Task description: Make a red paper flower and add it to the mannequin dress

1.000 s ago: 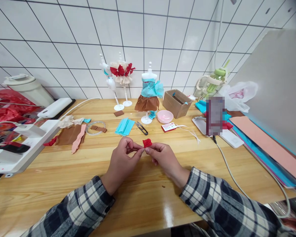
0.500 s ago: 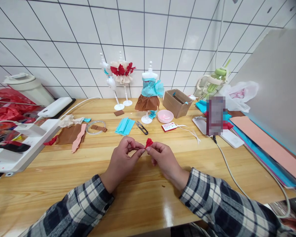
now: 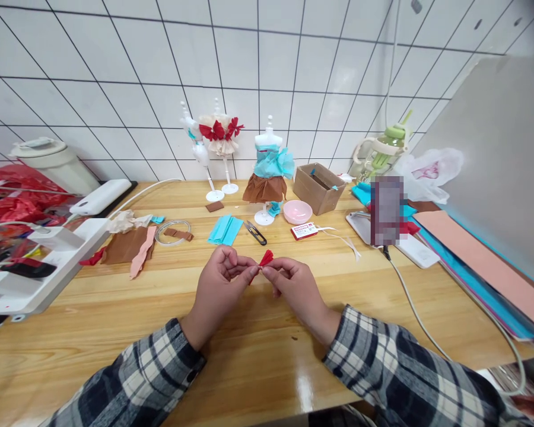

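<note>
A small gathered piece of red crepe paper [image 3: 266, 257] is pinched between both hands above the table. My left hand [image 3: 225, 284] is closed, with thumb and forefinger on its lower left side. From the right, my right hand [image 3: 296, 286] grips it the same way, fingertips almost touching the left ones. The red piece fans out above the fingertips, and a little red shows below them. Just beyond the hands lie black thread snips [image 3: 255, 233], folded blue crepe paper [image 3: 225, 229] and a red-and-white card [image 3: 304, 230] with white strands.
Behind stand a mini dress form [image 3: 267, 172] in blue and brown paper, two more forms [image 3: 222, 139], a pink bowl [image 3: 298, 212] and a cardboard box [image 3: 319, 188]. A power strip [image 3: 48, 267] and paper scraps [image 3: 127, 244] lie left; a phone [image 3: 387, 210] and paper sheets [image 3: 485, 261] right.
The red piece has tilted to the right and looks narrower, with a bit now showing below the fingertips. Both hands stay in nearly the same place; the view has tipped slightly upward.
</note>
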